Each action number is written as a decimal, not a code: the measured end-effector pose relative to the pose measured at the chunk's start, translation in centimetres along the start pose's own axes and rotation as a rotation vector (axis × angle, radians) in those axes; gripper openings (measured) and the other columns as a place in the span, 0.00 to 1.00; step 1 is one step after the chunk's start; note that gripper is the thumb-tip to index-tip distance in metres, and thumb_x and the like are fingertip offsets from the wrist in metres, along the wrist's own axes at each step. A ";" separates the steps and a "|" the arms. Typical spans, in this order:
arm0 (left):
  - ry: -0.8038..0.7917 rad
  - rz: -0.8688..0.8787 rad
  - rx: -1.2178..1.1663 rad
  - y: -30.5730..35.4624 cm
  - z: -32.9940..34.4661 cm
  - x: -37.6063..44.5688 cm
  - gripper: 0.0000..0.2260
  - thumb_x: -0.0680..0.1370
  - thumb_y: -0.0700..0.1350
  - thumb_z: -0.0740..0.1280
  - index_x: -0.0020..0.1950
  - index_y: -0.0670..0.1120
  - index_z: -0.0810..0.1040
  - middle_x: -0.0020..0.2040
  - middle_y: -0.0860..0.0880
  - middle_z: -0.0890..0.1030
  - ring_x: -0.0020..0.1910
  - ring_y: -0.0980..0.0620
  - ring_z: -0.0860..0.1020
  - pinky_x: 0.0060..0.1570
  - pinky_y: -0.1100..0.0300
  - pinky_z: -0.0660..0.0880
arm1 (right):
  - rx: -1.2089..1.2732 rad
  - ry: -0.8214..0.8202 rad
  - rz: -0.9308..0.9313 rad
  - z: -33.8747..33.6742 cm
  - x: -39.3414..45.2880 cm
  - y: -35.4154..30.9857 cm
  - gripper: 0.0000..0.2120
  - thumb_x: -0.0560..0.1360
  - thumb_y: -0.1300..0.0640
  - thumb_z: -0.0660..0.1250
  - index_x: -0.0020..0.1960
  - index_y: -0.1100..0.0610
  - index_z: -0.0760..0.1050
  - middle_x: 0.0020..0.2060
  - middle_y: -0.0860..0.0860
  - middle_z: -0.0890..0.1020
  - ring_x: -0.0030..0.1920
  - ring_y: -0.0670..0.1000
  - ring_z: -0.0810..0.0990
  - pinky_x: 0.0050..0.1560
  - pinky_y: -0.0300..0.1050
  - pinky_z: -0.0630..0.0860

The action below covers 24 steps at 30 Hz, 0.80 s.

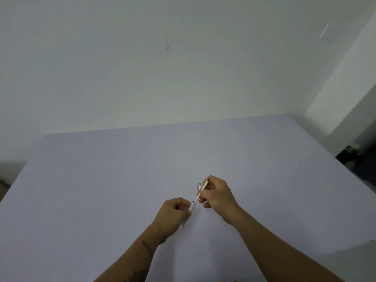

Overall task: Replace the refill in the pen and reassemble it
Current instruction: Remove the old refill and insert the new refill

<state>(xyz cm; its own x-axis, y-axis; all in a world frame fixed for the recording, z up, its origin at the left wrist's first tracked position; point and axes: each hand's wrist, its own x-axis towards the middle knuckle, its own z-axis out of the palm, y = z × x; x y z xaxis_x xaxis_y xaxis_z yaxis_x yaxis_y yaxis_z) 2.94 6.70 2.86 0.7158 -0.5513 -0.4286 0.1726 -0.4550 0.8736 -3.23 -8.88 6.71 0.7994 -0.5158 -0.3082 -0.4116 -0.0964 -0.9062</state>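
Table point(101, 180) bare but for hands, mid-table. Left hand point(175, 212) clenched on barrel point(191, 207); right hand point(216, 193) pinching refill point(201, 191) w/ fingertips. Step looks like refill insertion; next needs straight push along barrel axis.

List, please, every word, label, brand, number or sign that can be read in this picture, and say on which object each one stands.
None can be read.
The pen barrel in the left hand: no print visible, too small to tell.
The refill in the right hand: no marking can be made out.
The table and the wall plate: no text visible.
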 end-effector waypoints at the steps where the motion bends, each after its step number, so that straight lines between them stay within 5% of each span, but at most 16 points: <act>1: 0.001 0.006 -0.001 0.0 0.1 0.2 0.07 0.74 0.37 0.67 0.43 0.46 0.84 0.37 0.46 0.79 0.38 0.50 0.76 0.42 0.56 0.76 | -0.029 -0.024 0.010 0.0 0.0 0.0 0.04 0.72 0.67 0.66 0.46 0.66 0.75 0.38 0.59 0.84 0.34 0.50 0.82 0.34 0.42 0.78; 6: 0.000 0.013 -0.030 0.0 0.4 0.9 0.07 0.73 0.35 0.68 0.43 0.45 0.84 0.37 0.45 0.76 0.37 0.49 0.73 0.40 0.58 0.73 | -0.074 -0.065 0.000 -0.9 0.5 -0.1 0.04 0.72 0.66 0.65 0.45 0.64 0.79 0.36 0.57 0.82 0.35 0.50 0.77 0.35 0.44 0.74; 13: 0.011 0.019 -0.054 0.5 1.2 1.6 0.05 0.73 0.35 0.69 0.44 0.43 0.83 0.36 0.45 0.74 0.36 0.50 0.72 0.38 0.59 0.72 | -0.124 -0.067 -0.035 -2.5 1.3 -0.6 0.04 0.74 0.64 0.66 0.41 0.60 0.79 0.33 0.53 0.82 0.33 0.47 0.78 0.31 0.34 0.73; 24: 0.046 -0.036 -0.084 1.3 2.4 3.1 0.05 0.73 0.35 0.69 0.43 0.44 0.84 0.36 0.44 0.75 0.35 0.50 0.72 0.35 0.60 0.72 | -0.244 -0.177 -0.047 -3.9 4.1 -0.3 0.06 0.72 0.62 0.68 0.39 0.55 0.81 0.31 0.48 0.83 0.34 0.47 0.80 0.37 0.42 0.77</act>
<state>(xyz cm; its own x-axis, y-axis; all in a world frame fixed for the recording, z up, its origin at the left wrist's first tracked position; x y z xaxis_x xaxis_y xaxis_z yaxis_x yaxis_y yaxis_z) 3.74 2.73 2.10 0.7383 -0.5015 -0.4510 0.2538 -0.4131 0.8746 -1.55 -14.30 6.85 0.8750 -0.3520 -0.3323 -0.4481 -0.3291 -0.8312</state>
